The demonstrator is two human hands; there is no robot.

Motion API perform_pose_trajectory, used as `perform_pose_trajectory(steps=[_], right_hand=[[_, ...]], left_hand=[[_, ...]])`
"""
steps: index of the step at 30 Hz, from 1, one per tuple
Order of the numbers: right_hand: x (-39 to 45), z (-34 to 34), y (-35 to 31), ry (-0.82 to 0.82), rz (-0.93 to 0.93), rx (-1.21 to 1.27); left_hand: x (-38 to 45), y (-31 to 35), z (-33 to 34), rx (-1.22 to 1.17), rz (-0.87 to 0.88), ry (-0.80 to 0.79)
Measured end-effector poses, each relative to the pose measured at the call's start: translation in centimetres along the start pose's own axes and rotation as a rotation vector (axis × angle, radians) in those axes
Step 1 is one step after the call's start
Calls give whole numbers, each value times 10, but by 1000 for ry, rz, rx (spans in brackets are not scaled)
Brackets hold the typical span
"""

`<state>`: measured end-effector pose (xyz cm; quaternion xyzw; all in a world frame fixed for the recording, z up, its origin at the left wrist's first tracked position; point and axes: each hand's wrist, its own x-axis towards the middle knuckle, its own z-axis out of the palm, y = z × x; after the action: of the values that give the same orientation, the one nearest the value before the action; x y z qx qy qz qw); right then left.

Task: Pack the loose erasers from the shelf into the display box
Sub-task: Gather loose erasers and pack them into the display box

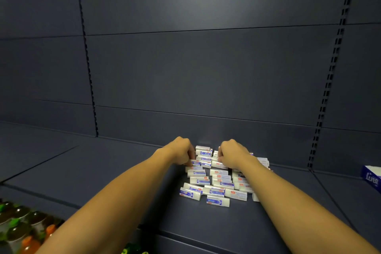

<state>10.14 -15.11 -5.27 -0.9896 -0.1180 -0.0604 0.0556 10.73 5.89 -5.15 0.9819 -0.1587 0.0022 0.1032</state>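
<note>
Both hands were in the eraser pile on the dark shelf [103,173].

The erasers [214,183] sat loose mid-shelf, near the back wall. A blue box [372,178] stood well off right, bottles [18,227] below left. Left hand [181,153] pinched an eraser [195,163] — right hand [231,155] was curled on another [216,164].

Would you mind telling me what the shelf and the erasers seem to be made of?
The shelf looks like painted sheet metal, matte dark blue-grey: flat panels with seams and slotted uprights. The erasers look like white rubber or vinyl blocks in glossy printed sleeves, blue and red; the sleeve material is hard to tell.
</note>
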Motion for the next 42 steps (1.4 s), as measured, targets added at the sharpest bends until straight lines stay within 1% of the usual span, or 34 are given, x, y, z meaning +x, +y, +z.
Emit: perform_pose_trajectory(steps=[10,17,21,24,26,30,42], right_hand=[[2,-12,-6,7,-26,-37],[-2,-21,5,-4,-34,72],[-5,-32,10,23,-3,122],[-10,-41,17,34,50,135],[-16,-45,23,69,101,130],[-29,-56,36,111,201,74],[-97,-79,92,189,529,44]], left_hand=[[-2,-11,-9,-27,-11,51],[5,-8,-14,-71,4,108],[11,-1,-20,-106,24,140],[16,7,-26,-125,54,157],[20,15,-29,-138,77,162],[31,36,-30,-151,138,167],[58,128,-14,-144,357,121]])
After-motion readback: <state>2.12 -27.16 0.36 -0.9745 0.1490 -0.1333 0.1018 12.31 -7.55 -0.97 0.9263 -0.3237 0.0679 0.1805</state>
